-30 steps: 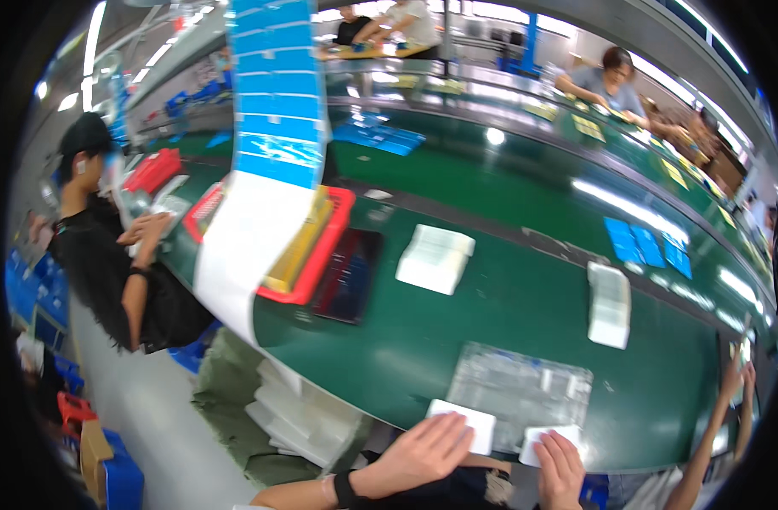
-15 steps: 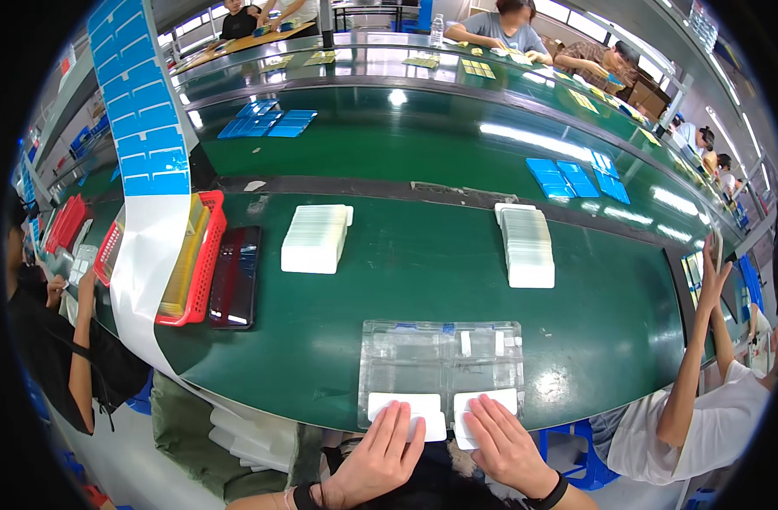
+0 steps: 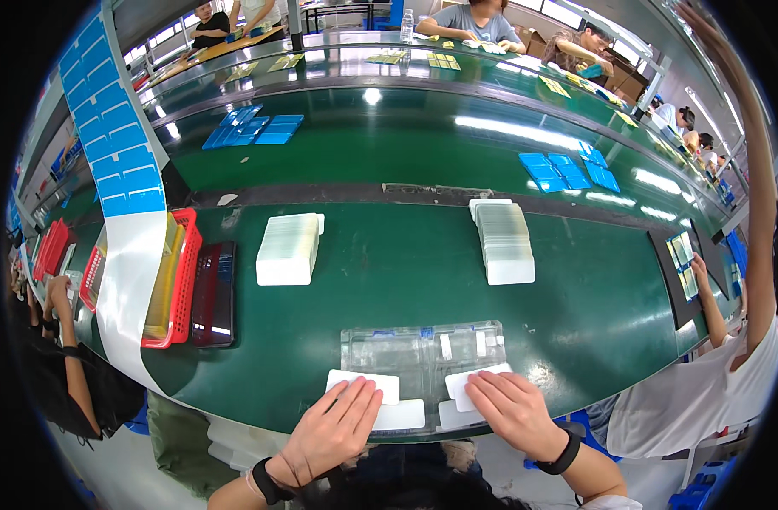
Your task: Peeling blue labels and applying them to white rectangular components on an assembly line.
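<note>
“While the left hand [image 3: 333,425] rests on a white card [image 3: 390,388] at the near edge of the green tabletop [image 3: 389,280], what can be read of its grip?”

“Little — its fingers lie straight and unclenched across the card, but the thumb is hidden, so I cannot tell whether they grasp it.”

“And the right hand [image 3: 512,406]?”

“Straight fingers again, over a second white card [image 3: 458,393] along that edge; the thumb is out of sight, any grasp impossible to tell. A lower left card [image 3: 403,415] and a paler lower right card [image 3: 452,418] lie nearer the edge.”

“Beneath them?”

“A clear plate [image 3: 423,350], its near side masked by cards and hands. Toward the tabletop's far edge stand a left stack [image 3: 287,259] and a right stack [image 3: 509,246], their cards too tightly packed to count.”

“The tabletop's left end?”

“A long label sheet [image 3: 117,153], blue above and white below, drapes over a red basket [image 3: 183,280], hiding some of its yellow sheets [image 3: 161,297].”

“And the right end?”

“A co-worker's hand [image 3: 701,274] at pale panels [image 3: 684,268] on a black board [image 3: 667,293] — contact unclear. A raised forearm [image 3: 756,238] ends in a blur at the dark rim of view.”
</note>
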A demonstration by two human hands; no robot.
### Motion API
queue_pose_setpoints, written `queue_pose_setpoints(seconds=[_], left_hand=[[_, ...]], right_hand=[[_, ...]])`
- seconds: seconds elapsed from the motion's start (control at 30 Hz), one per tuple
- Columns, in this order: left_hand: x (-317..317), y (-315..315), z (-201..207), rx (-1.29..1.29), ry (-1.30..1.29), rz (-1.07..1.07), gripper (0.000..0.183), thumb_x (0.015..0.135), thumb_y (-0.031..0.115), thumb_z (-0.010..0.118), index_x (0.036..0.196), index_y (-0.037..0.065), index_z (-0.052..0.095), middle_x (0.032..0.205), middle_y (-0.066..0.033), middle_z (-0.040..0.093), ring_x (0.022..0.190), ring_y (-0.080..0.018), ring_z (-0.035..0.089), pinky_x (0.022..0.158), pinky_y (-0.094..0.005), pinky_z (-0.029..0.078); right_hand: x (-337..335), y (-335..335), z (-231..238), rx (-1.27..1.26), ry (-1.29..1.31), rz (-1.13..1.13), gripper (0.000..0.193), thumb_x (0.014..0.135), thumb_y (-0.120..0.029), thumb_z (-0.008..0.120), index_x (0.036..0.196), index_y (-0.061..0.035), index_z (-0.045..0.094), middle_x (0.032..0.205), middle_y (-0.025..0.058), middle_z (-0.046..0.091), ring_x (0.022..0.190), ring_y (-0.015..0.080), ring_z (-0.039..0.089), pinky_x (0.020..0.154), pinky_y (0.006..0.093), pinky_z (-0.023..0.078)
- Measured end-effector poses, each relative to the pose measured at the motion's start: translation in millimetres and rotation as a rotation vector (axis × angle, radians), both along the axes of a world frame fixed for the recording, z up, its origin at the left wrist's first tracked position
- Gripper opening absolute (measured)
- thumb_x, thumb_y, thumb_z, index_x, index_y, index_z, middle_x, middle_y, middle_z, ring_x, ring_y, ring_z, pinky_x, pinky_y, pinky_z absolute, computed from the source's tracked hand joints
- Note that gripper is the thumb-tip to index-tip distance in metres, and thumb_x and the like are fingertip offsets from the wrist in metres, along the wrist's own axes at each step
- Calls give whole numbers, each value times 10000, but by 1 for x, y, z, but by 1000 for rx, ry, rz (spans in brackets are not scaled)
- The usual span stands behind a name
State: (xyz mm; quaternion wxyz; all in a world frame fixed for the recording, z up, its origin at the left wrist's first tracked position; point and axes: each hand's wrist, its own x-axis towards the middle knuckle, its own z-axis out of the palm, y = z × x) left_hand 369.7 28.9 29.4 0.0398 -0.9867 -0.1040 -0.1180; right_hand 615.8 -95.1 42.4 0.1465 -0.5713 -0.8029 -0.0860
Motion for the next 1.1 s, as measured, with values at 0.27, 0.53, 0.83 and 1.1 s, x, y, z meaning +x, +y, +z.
queue_pose_setpoints(seconds=[0.27,0.53,0.83,1.1], left_hand=[[16,-4,-2,-191,23,7,512,831,330,612,1172,-42,528,1250,-169,513,1194,-268,476,1004,-363,383],[17,-4,2,-220,106,-8,559,860,402,545,1205,-36,503,1314,-155,463,1262,-249,402,1044,-357,326],[-9,44,30,-32,60,182,413,784,237,648,1093,-22,559,1162,-156,543,1180,-313,458,1006,-433,364],[-38,122,16,80,67,419,418,790,158,635,1155,-18,535,1221,-152,519,1182,-282,459,993,-397,371]], right_hand=[[-7,4,-1,-172,52,-24,323,747,-36,554,1051,71,528,1138,216,565,1061,330,567,892,369,467],[-6,-18,17,65,27,-8,283,684,-43,581,950,33,641,959,118,595,903,244,615,768,327,518],[7,42,20,157,-216,21,239,662,-58,596,888,14,626,855,68,550,799,177,546,612,263,439],[0,47,-6,-17,-152,52,337,810,-197,581,987,89,588,999,163,571,984,264,562,789,325,478]])
